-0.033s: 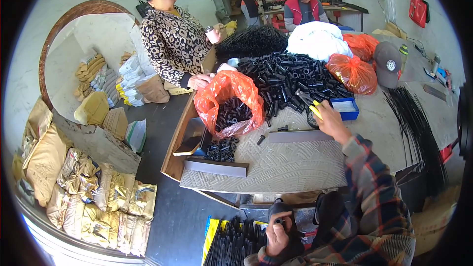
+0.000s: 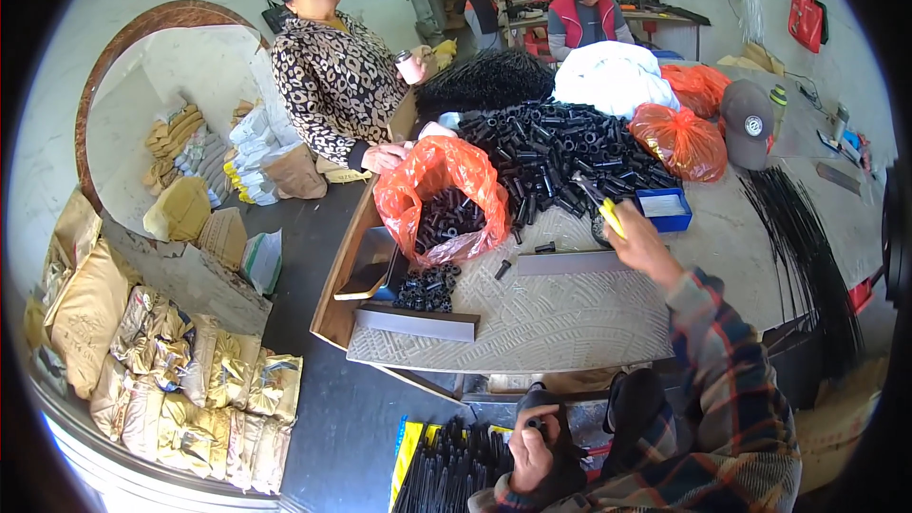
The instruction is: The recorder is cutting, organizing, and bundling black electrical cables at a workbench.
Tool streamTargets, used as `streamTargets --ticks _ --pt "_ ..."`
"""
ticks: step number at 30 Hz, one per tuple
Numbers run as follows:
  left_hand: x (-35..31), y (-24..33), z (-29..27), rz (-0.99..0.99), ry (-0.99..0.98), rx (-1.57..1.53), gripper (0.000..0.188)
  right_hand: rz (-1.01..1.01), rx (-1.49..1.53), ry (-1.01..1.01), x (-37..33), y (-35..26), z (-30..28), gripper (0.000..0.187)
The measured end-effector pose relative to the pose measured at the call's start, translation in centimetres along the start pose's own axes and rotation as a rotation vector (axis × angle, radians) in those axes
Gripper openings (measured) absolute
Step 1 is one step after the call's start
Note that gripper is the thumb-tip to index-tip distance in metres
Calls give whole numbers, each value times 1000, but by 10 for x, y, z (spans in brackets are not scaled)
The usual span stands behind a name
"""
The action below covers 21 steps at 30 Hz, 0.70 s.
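Note:
My right hand (image 2: 638, 240) grips pliers with yellow handles (image 2: 612, 218) over the table. The jaws of the pliers reach the near edge of a heap of black bolt-like parts (image 2: 551, 147). Low in the view, above my lap, my left hand (image 2: 534, 451) is closed around a small black tube-shaped part (image 2: 537, 426); only its end shows. A blue box (image 2: 668, 218) with pale contents stands just beyond my right hand. On the floor left of my left hand lies a bundle of thin black rods (image 2: 456, 475).
An open orange bag (image 2: 442, 195) of black parts stands at the table's left, with a heap of black nuts (image 2: 427, 287) below. Grey metal bars (image 2: 418, 323) lie near the front edge. Long black rods (image 2: 798, 247) overhang the right side. A person (image 2: 342, 85) holds a cup beside the table.
My right hand and the pliers have shifted slightly, the hand a little lower. My left hand has moved slightly left, with the black part still in it.

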State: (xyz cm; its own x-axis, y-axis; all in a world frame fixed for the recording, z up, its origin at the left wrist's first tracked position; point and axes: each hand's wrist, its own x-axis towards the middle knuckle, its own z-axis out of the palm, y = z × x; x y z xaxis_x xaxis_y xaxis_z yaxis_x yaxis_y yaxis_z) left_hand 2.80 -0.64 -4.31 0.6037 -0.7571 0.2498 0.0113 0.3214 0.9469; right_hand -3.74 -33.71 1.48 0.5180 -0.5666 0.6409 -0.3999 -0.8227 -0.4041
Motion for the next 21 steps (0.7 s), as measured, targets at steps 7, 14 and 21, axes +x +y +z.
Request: streamTargets --ticks 7,14,21 --pt "16 24 16 -3 -219 3 60 -70 691 -178 -116 -144 -51 12" --pt "-3 36 21 67 -287 124 53 -207 511 24 -148 -153 -56 23" --pt "-11 39 27 90 -219 161 50 -251 453 12 -157 -152 -62 25"
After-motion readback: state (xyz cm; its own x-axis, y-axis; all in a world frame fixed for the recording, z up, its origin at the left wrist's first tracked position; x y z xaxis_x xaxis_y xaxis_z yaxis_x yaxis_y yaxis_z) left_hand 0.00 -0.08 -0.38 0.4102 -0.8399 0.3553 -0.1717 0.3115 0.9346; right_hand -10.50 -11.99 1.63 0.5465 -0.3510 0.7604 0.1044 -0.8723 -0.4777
